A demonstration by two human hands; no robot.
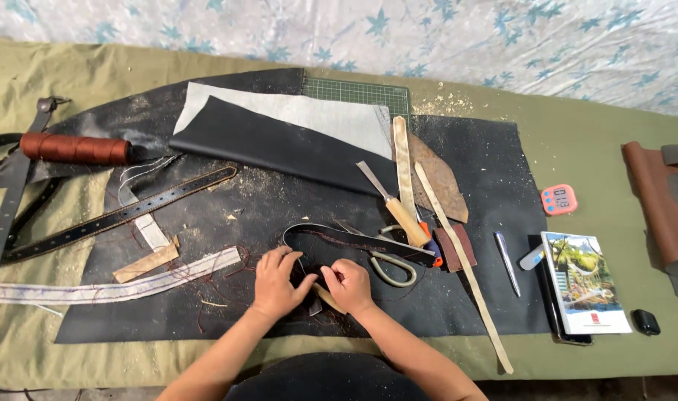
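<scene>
Fingers of both the left hand [277, 281] and right hand [348, 284] pinch the dark leather piece [331, 245] flat against the black mat [495, 186], steadying it.

Olive-green cloth [591, 148] covers the table, backed by a white sheet [428, 37] printed with teal star-shaped leaves; a black leather sheet [495, 186] lies on top, with a dark green white-gridded cutting mat [361, 93], a pale grey leather piece [309, 115] and a black folded one [272, 145]. Rust-brown thread spool [75, 148], black belt [124, 215] with pale stitch dots, tan wooden chisel handle [407, 221], pale grey-green scissors handles [393, 269], beige strips [461, 260]. Pink timer [559, 200], brown leather roll [654, 204], booklet [585, 282] with green-blue picture cover, black small case [646, 321].
</scene>
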